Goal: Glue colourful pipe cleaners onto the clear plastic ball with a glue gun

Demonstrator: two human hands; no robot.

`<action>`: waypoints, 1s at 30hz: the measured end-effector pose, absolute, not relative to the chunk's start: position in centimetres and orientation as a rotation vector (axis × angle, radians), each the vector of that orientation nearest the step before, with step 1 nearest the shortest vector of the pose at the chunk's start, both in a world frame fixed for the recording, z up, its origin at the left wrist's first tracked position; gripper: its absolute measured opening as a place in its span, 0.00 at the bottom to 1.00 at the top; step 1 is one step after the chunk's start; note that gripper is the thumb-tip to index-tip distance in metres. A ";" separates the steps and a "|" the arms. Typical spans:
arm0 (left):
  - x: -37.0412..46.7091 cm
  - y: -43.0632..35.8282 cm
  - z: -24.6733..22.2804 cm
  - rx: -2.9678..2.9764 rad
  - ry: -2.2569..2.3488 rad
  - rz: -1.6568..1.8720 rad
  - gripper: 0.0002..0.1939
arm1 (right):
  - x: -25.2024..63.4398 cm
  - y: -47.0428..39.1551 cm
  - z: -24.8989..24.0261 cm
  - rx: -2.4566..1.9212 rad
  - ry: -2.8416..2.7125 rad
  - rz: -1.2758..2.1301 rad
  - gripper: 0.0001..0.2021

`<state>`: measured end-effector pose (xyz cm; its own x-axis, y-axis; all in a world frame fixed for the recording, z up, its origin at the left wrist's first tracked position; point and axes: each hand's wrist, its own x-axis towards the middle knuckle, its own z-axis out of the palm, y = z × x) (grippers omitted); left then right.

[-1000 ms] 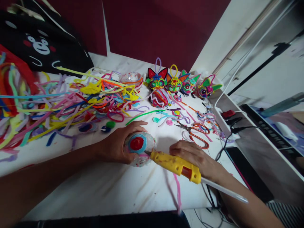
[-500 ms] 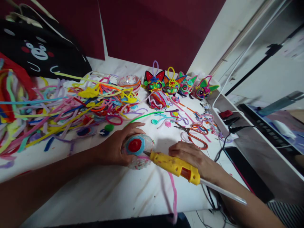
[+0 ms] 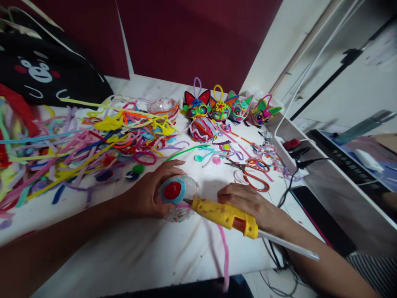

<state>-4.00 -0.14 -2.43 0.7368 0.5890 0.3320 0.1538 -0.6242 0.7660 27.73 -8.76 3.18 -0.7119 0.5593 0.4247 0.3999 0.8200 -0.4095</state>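
My left hand is wrapped round a clear plastic ball low over the white table. On the ball's left side sits a red disc ringed in light blue. My right hand grips a yellow glue gun, with a clear glue stick poking out of its back end. The gun's metal tip touches or nearly touches the blue ring's lower right edge. A pink fuzzy strip hangs down below the ball.
Orange-handled scissors lie beyond my right hand. Heaped colourful strips cover the left. Several decorated animal heads line the back, beside a striped ball. A phone and cables are at the right.
The whole view has shifted slightly, so most things appear a little further left. Both hands keep their holds on the ball and the glue gun, whose tip stays by the blue ring.
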 end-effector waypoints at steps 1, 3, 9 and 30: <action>-4.1 -0.1 -2.6 2.209 0.556 0.766 0.38 | 27.8 -8.7 3.1 -0.702 -2.448 0.380 0.15; -4.1 0.1 -2.7 2.248 0.547 0.797 0.35 | 27.9 -8.6 3.1 -0.703 -2.438 0.357 0.16; -4.2 0.1 -2.0 2.222 0.579 0.735 0.36 | 28.1 -8.4 2.8 -0.733 -2.441 0.329 0.16; -4.0 -0.3 -1.9 1.971 0.593 0.666 0.44 | 28.2 -8.3 2.1 -0.699 -2.399 0.327 0.16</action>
<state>-4.03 -0.27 -1.86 0.7350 0.6448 0.2100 0.1336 -0.4413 0.8873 28.20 -8.26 2.14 -0.6734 0.5543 0.4892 0.4030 0.8300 -0.3856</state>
